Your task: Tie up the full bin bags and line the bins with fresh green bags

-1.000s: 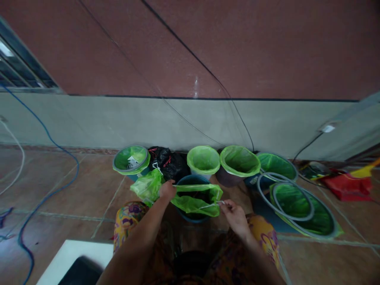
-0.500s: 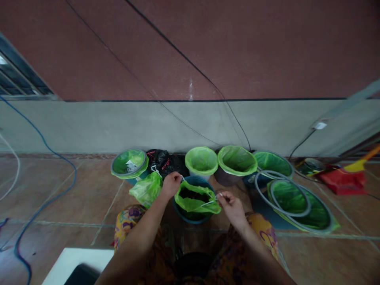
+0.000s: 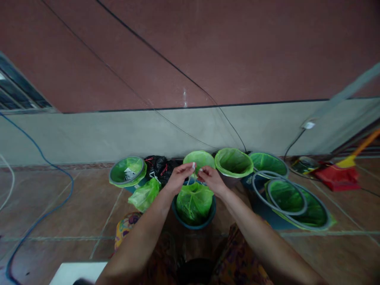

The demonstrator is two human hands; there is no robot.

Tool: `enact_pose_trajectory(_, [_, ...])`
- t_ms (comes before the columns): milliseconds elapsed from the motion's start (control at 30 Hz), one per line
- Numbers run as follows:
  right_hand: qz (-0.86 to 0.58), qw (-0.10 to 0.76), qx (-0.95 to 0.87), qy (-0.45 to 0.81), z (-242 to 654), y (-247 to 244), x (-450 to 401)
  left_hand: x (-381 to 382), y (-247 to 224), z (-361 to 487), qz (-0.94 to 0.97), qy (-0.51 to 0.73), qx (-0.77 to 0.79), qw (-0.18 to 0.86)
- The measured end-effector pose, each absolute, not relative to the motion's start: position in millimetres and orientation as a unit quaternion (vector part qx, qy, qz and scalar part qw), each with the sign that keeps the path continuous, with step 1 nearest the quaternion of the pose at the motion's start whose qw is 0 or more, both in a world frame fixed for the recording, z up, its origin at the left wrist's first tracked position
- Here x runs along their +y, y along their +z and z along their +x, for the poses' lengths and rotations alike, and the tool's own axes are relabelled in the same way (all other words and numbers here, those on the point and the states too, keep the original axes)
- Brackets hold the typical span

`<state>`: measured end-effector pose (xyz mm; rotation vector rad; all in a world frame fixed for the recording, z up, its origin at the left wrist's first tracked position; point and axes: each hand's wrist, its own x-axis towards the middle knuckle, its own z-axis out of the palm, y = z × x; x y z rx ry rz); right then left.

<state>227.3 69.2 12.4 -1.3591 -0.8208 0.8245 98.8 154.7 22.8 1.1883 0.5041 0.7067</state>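
A green plastic bag (image 3: 194, 202) sits in a blue bin (image 3: 194, 227) in front of me, its mouth gathered together at the top. Above it my left hand (image 3: 181, 175) pinches the bag's white drawstring. Close by on the right, my right hand (image 3: 210, 179) has its fingers closed on the drawstring too. The string runs down from both hands to the bag's mouth. A second green bag (image 3: 145, 194), tied at the top, lies on the floor left of the bin.
Lined bins (image 3: 234, 162) stand along the wall, with black bags (image 3: 159, 168) between them at left. Grey rings (image 3: 279, 192) lie over bins at right, near a red dustpan (image 3: 338, 178). A blue hose (image 3: 69, 190) crosses the left floor.
My hands have come together and risen above the bin. The bag's mouth, open before, is now drawn closed. The camera view has shifted slightly.
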Motion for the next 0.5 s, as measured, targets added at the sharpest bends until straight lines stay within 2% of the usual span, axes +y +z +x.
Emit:
enact_pose_trajectory(167, [-0.613,0.612,-0.354,0.352,230.8,6.8,74.2,164.3,13.8,94.1,0.6,0.319,0.215,0.701])
enact_pose_trajectory(367, [-0.666,0.473,-0.45,0.362,225.3,-7.1,88.3,165.3,14.5,100.9,0.732,0.266,0.217,0.588])
enact_pose_trajectory(500, [-0.657,0.431,-0.492,0.376,220.0,-10.0,95.5,173.3,26.0,101.2,0.796,0.263,0.19,0.511])
